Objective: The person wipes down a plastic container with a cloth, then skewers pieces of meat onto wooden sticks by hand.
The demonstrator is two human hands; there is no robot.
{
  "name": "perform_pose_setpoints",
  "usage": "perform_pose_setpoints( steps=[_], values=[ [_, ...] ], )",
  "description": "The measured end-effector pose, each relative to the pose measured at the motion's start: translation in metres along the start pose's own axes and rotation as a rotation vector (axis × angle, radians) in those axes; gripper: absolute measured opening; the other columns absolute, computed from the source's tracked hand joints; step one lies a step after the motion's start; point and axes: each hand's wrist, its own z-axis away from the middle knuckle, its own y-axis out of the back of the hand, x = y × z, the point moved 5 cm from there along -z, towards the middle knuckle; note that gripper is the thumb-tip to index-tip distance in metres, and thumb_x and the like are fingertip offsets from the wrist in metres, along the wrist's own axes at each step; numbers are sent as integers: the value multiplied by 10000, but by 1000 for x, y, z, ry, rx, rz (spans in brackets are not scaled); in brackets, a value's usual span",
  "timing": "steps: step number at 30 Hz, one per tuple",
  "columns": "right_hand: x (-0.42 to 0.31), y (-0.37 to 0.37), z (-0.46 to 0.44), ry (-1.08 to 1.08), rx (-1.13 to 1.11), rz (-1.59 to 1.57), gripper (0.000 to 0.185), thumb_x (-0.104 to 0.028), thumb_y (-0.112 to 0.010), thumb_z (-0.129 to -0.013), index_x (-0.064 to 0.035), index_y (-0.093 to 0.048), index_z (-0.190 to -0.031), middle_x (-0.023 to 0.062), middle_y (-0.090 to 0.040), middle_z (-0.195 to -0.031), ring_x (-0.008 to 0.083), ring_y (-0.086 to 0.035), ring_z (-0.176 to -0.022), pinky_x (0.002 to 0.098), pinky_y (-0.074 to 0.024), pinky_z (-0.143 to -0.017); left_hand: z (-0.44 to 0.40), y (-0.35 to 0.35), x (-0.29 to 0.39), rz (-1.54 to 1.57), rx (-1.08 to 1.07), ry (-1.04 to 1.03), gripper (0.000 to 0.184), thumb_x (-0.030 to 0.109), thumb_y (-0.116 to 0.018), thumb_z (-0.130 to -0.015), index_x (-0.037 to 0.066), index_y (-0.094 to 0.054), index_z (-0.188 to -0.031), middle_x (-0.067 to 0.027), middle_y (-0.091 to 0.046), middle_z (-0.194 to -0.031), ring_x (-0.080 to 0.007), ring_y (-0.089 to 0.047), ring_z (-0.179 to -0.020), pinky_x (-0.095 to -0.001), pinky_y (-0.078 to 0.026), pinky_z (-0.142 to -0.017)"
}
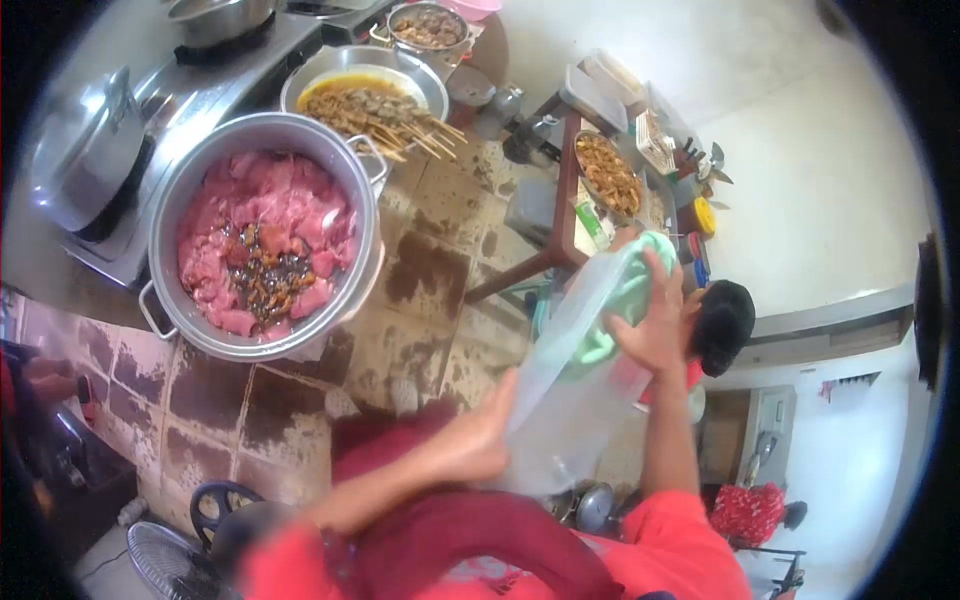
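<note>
My left hand is closed on the lower left edge of a clear plastic bag, its thumb up and its other fingers partly hidden. My right hand holds a light green cloth against the bag's upper right side, thumb and fingers wide around it. To the left, a large metal pot contains pink raw meat with dark sauce and brown bits in the middle. Behind the pot, a metal bowl holds skewered meat in yellow-orange liquid.
A stove with a lidded pot stands at the left. A wooden table bears a tray of browned food and plastic containers. A dark-haired person is close beyond my right hand. A fan stands at lower left.
</note>
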Motion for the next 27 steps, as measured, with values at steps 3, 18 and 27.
perform_pose_setpoints(
  steps=[3, 18, 27],
  values=[
    [7, 11, -25, 76, -70, 68, 591, 6, -684, -566, -86, -526, -1128, 142, -518, -1081, 336, -502, -1005, 409, -369, -935, -6, -6, 11, 36, -96, -100, 837, -8, -464, -669, -85, 3, -1359, -347, -144, -1382, -397, -172, -1321, -358, -192, -1082],
    [-15, 32, -26, 294, -16, 295, 676, -123, -761, -543, -125, -494, -1164, 143, -509, -1053, 353, -470, -991, 449, -366, -876, -115, 7, 97, 409, 4, -308, 747, -13, -445, -620, -47, -154, -1308, -264, -411, -1130, -311, -422, -1135, -317, -338, -943],
    [138, 42, 19, 26, -60, 438, 376, -208, -776, -628, -41, -584, -905, 97, -575, -821, 277, -548, -770, 377, -442, -670, -82, 32, 91, 323, 102, -148, 695, -8, -474, -658, -71, -193, -1291, -316, -388, -1210, -400, -393, -1180, -355, -332, -965]
  ],
)
